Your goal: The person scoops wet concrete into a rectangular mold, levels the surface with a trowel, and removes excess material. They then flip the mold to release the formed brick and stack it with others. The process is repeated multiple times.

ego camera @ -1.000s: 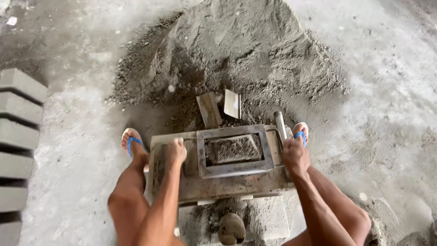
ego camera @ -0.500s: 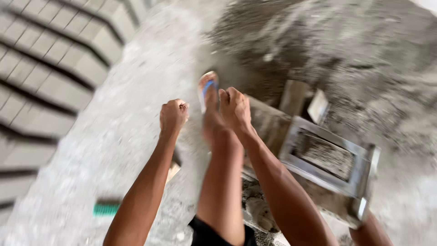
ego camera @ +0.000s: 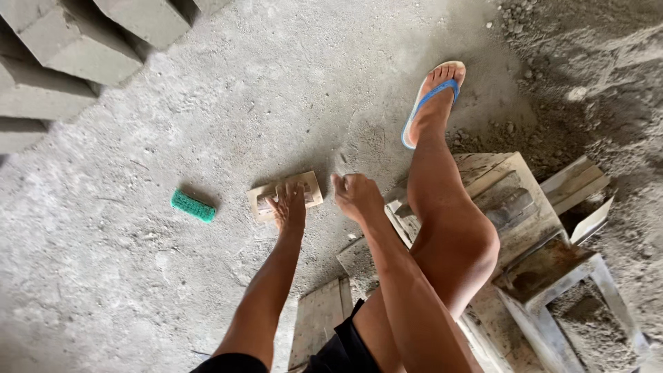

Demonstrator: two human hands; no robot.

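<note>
Down on the bare concrete floor (ego camera: 207, 103), your left hand (ego camera: 290, 207) lies spread over a small flat wooden board (ego camera: 284, 195), fingers open and pressing its top, which suggests you are taking hold of it where it lies rather than lifting it; whether any finger hooks under its edge, you cannot tell from this view. Your right hand (ego camera: 356, 195) hangs just beside the board, loosely curled and holding nothing, close enough to come in on the other side. You lean well over to the left, with 1 foot in a blue flip-flop (ego camera: 429, 100) planted on the floor to brace you, and only that 1 foot shows. Near the board, apart from it, lies 1 green scrubbing brush (ego camera: 193, 206), flat on the concrete. At the right sits 1 metal block mould (ego camera: 552, 276) on its wooden frame, its cavity open upward and grey mix around it, beside the heap of dark sand mix (ego camera: 594, 76). Along the upper left edge you can count 4 grey concrete blocks (ego camera: 69, 48) in a close row, laid out on the floor probably to cure. 2 loose wooden pieces (ego camera: 577, 183) rest by the mould, and 1 more plank (ego camera: 319, 321) lies under your leg.
</note>
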